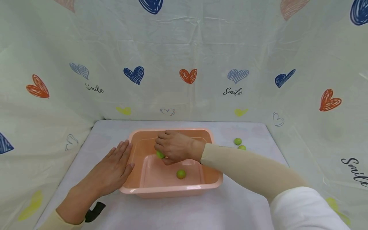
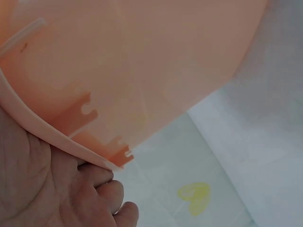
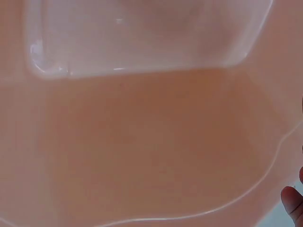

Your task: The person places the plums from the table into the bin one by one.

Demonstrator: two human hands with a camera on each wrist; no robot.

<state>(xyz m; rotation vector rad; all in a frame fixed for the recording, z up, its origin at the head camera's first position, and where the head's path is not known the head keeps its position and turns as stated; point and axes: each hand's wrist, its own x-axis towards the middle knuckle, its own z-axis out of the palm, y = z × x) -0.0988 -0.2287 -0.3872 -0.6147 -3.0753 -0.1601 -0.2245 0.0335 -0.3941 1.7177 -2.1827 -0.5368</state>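
A pink plastic basin stands on the table. Flat along its left rim lies my left hand, fingers straight; in the left wrist view the same hand shows against the rim from outside. My right hand is over the inside of the basin, pinching a small round green lime between thumb and fingers. A second lime lies on the basin floor, nearer the front wall. In the right wrist view only some fingertips show at the right edge, and the held lime is hidden.
On the table to the right of the basin are two more limes, one partly behind my right forearm. A whitish cloth covers the table. Behind it hangs a pale curtain printed with hearts. A black strap is by my left wrist.
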